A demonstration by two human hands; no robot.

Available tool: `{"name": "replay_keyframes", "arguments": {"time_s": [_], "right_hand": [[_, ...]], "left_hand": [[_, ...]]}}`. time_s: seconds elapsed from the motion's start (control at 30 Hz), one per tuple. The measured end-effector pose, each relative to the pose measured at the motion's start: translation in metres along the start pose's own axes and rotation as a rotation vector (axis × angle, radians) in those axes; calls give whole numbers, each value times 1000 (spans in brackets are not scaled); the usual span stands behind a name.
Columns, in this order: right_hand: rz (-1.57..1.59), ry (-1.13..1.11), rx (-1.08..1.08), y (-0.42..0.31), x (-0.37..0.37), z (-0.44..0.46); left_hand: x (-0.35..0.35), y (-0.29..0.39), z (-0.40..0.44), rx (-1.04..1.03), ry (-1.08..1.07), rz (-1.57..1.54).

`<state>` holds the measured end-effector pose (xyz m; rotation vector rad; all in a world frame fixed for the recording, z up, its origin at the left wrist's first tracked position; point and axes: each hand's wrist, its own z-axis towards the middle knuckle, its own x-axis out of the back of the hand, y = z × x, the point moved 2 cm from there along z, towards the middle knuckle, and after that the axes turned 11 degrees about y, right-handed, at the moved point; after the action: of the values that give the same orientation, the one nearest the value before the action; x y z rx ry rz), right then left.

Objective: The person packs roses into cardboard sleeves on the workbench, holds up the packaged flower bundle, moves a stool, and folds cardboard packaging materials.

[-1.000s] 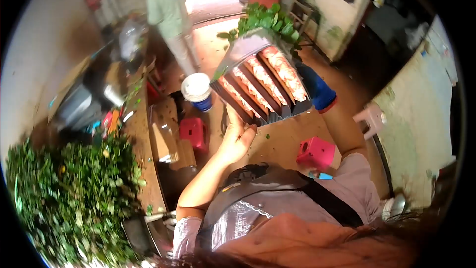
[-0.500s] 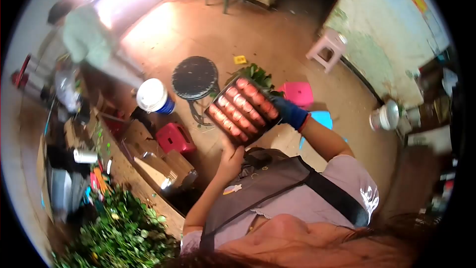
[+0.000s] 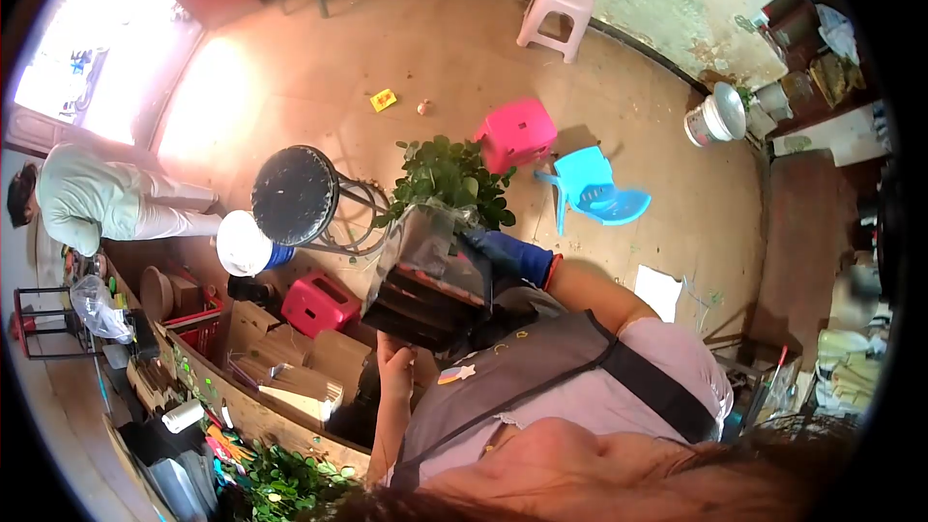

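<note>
I hold a dark box with a clear plastic side [image 3: 425, 275] in front of my chest. Its black ribbed face is tilted toward me, and the clear part points away. My bare left hand [image 3: 394, 360] grips the near lower edge, fingers partly hidden. On the box's right side is my right hand [image 3: 507, 256] in a dark blue glove, closed against it with fingertips out of sight. Green leaves [image 3: 447, 174] show just beyond the box; whether they touch it I cannot tell.
A black round stool [image 3: 295, 195], a red stool [image 3: 321, 302], a pink stool [image 3: 519, 132] and a blue child's chair [image 3: 594, 188] stand around. At left, another person [image 3: 97, 195] bends near a white bucket [image 3: 246, 244]. Cut leaves [image 3: 290, 483] lie on a wooden bench [image 3: 208, 377].
The box has turned, so its rows of red round items no longer face me. My view has shifted, showing more of the leaves and the blue chair. The other person bends lower.
</note>
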<state>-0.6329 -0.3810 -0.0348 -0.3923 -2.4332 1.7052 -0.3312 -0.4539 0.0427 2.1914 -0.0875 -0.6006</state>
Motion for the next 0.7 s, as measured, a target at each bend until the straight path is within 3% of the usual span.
{"name": "replay_keyframes", "arguments": {"time_s": [0.03, 0.13, 0.27, 0.3, 0.33, 0.4, 0.47, 0.5, 0.6, 0.7], "right_hand": [[-172, -63, -110, 14, 14, 14], [-73, 72, -167, 29, 34, 40], [-144, 146, -133, 61, 55, 90], [-231, 132, -207, 47, 62, 99], [-262, 191, -144, 60, 67, 118], [-317, 312, -14, 105, 73, 165], [-391, 345, -89, 100, 85, 204], [-409, 391, -94, 107, 90, 227], [-498, 465, -86, 132, 105, 291], [-615, 535, -124, 155, 124, 346]], "left_hand": [[-6, -10, 5, -16, 56, 41], [52, -111, 55, 201, 196, 239], [29, -207, 93, 39, -178, 1223], [28, -232, 100, -26, -173, 1280], [25, -248, 105, -88, -167, 1336], [-2, -239, 127, 87, -168, 1361], [-24, -238, 147, 269, -103, 1457], [-31, -237, 162, 397, -177, 1573], [-52, -232, 208, 525, -251, 1663], [-72, -225, 247, 481, -346, 1788]]}}
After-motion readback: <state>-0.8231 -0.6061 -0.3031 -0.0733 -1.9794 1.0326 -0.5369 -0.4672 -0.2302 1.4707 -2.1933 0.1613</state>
